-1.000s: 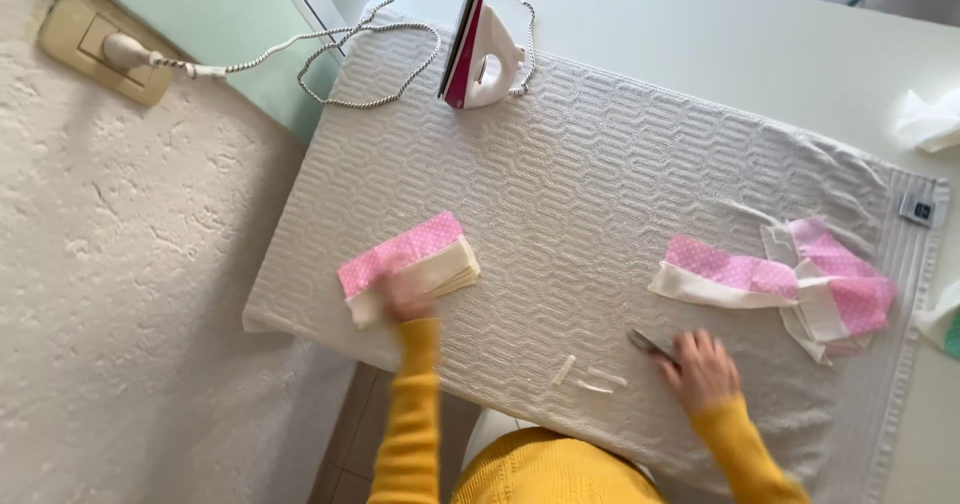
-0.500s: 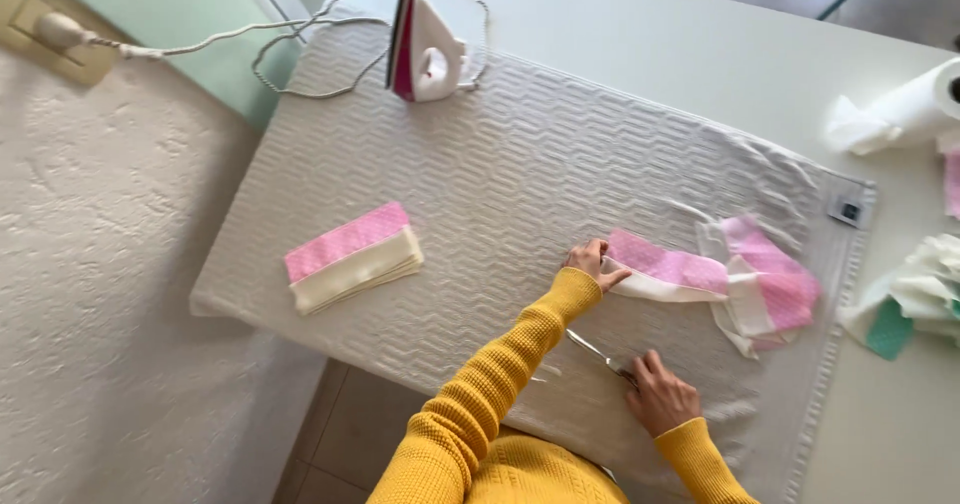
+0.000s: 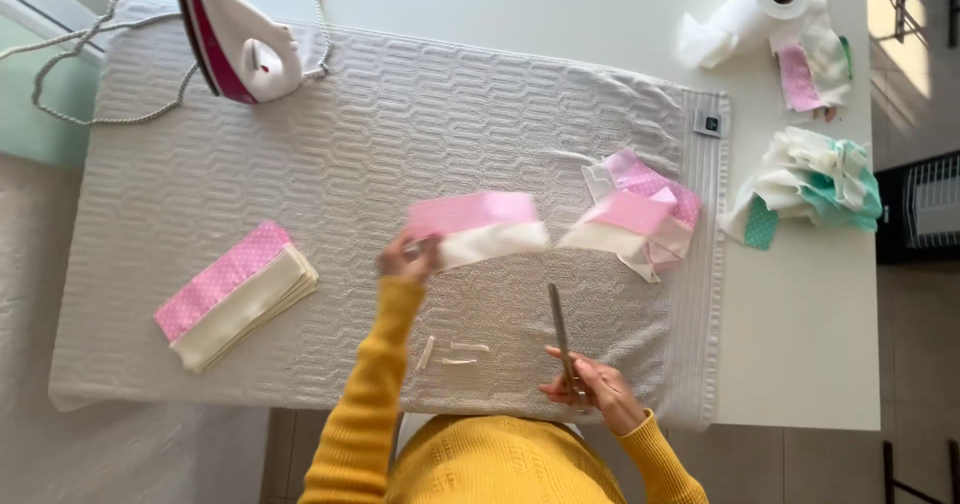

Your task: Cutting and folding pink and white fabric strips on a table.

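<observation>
Left hand (image 3: 405, 257): arm extended forward, fingers pinched on end of pink-and-white fabric strip (image 3: 480, 226), lifted over the towel-covered worktop (image 3: 350, 164). Right hand (image 3: 590, 389): drawn near body, fingers closed around scissors (image 3: 560, 334), blades pointing away.

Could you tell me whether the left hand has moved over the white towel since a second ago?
Yes. The left hand left the stack of folded pieces at the towel's left end and now holds a pink and white strip near its middle.
</observation>
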